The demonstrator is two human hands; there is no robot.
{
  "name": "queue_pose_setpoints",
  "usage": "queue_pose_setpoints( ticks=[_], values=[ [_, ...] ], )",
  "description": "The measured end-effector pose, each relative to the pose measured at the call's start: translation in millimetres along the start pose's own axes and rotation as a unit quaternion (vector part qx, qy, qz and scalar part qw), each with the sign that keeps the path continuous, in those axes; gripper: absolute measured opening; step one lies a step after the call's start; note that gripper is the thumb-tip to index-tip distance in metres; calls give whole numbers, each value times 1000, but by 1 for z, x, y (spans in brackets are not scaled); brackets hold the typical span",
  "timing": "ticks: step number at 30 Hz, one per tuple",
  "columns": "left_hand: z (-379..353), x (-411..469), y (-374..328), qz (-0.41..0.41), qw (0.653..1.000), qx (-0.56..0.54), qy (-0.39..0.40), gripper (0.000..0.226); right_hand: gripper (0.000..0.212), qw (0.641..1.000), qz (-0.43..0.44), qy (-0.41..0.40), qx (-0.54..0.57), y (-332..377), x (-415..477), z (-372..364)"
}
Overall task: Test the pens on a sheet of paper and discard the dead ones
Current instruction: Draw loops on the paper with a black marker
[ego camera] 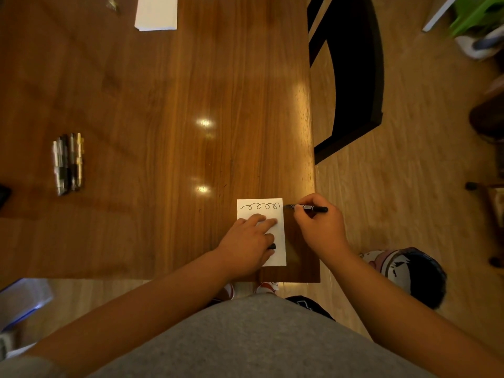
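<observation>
A small white sheet of paper (272,208) lies near the table's front right corner, with a black looped line drawn across its top. My left hand (249,245) presses flat on the sheet and keeps a black pen cap (272,246) under its fingers. My right hand (317,225) grips a black pen (309,207), whose tip points left just past the sheet's right edge. Several more pens (68,163) lie side by side at the table's left.
The wooden table (177,118) ends just right of the paper. A white paper stack (156,12) sits at the far edge. A dark chair (351,77) stands to the right, a patterned bag (409,274) on the floor, a plastic bin (21,301) lower left.
</observation>
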State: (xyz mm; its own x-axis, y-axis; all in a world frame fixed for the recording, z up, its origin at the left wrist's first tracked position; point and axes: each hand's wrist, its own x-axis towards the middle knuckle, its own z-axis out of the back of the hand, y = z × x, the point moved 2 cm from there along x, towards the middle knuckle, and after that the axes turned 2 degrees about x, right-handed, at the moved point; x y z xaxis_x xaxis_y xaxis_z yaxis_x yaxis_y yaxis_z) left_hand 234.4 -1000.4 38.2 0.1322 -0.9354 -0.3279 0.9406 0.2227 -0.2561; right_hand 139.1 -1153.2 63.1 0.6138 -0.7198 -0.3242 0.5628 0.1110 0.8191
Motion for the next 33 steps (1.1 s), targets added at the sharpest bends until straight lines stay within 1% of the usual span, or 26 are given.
queue_pose_setpoints(
  ticks=[3,6,9,12,15,20,26,29,33],
  values=[
    [4,0,1,1,1000,-18,16,41,8,999,-27,-28,30,5,-3,11],
    [13,-3,1,38,993,-108,-6,37,8,992,-86,-29,89,13,-8,24],
    [25,-10,0,101,971,-214,-15,29,11,980,-112,10,163,25,-18,36],
    [36,-16,-1,114,959,-261,-5,24,16,972,-121,41,198,37,-28,42],
    [46,-19,-4,108,954,-280,-17,21,19,973,-106,52,198,48,-34,43],
    [58,-24,-10,105,951,-288,-34,21,20,973,-99,49,202,57,-36,45],
    [67,-30,-16,100,952,-285,-55,21,17,972,-86,103,194,62,-40,39],
    [73,-32,-18,104,945,-302,-75,21,15,966,-85,128,210,62,-44,34],
    [82,-32,-19,109,931,-336,-93,19,16,953,-100,136,253,62,-44,26]
  ],
)
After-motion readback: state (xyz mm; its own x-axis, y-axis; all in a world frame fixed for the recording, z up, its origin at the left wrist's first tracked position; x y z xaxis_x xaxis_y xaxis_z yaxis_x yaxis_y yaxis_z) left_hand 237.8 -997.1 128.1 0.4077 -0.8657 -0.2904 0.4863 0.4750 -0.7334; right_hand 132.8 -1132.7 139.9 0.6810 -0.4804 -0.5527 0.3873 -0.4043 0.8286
